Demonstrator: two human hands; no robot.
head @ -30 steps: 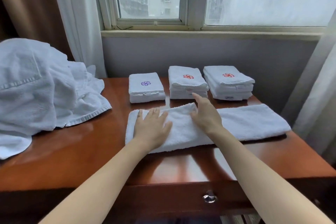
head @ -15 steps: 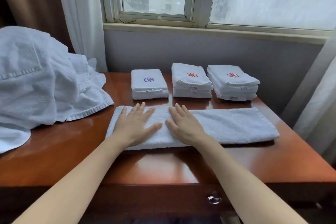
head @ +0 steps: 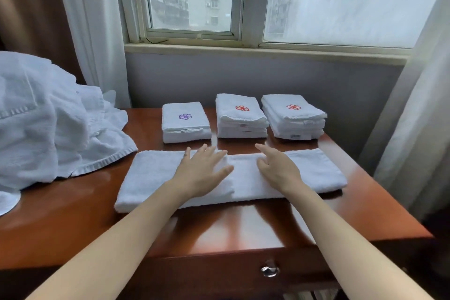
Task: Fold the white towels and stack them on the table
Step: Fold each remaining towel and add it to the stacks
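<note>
Two hands work on one long white fluffy towel (head: 316, 173). It lies as a flat strip across the front of the shiny brown wooden table (head: 73, 217), side to side.

I think the job right now is to press the strip smooth so the next fold comes out neat. To do it well, I should push gently from the middle out to the ends, so no bumps hide inside. I should make the long edges line up, one right on top of the other. The towel is soft and floppy, so slow flat pushes are best, not grabbing.

My left hand (head: 204, 173) lies flat on the towel with fingers spread wide, holding nothing. It sits on a fold edge near the middle. My right hand (head: 277, 168) is just beside it, on the right part of the strip. Its fingers are loose and a bit bent, and they hold nothing. I cannot tell if it presses down or only touches.

Behind the strip, near the wall, stand three piles of folded white towels (head: 241, 117). A big heap of unfolded white towels (head: 48, 124) waits to the left, well apart from my hands.
</note>
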